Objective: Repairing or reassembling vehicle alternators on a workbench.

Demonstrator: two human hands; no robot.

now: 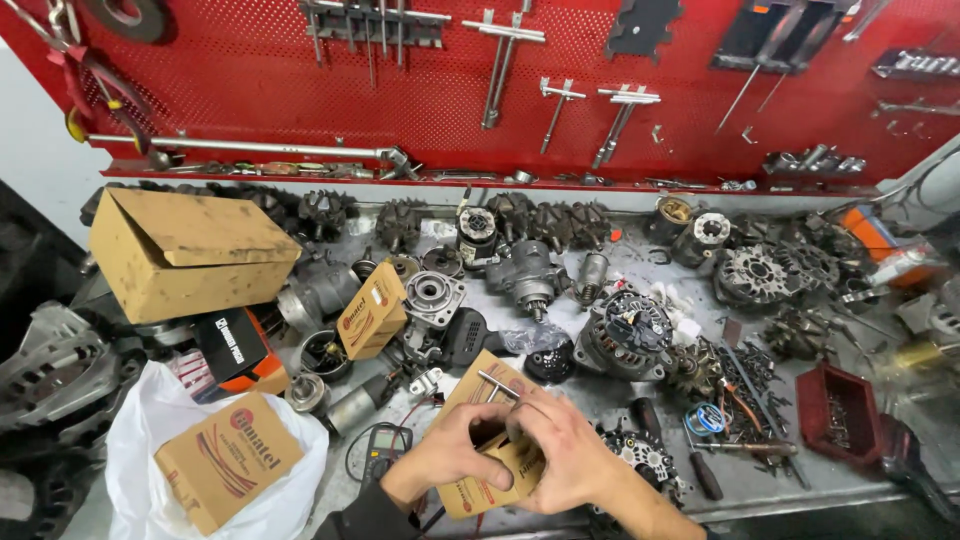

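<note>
My left hand and my right hand both grip a small tan cardboard box with red print near the bench's front edge. The fingers meet at the box's open top, and its flap stands up behind them. A thin metal rod lies across that flap. What is inside the box is hidden by my fingers.
The metal workbench is crowded with alternators, rotors and housings. A large cardboard box sits at the left, smaller boxes on a white bag, a multimeter, a red parts tray, screwdrivers. A red pegboard holds tools.
</note>
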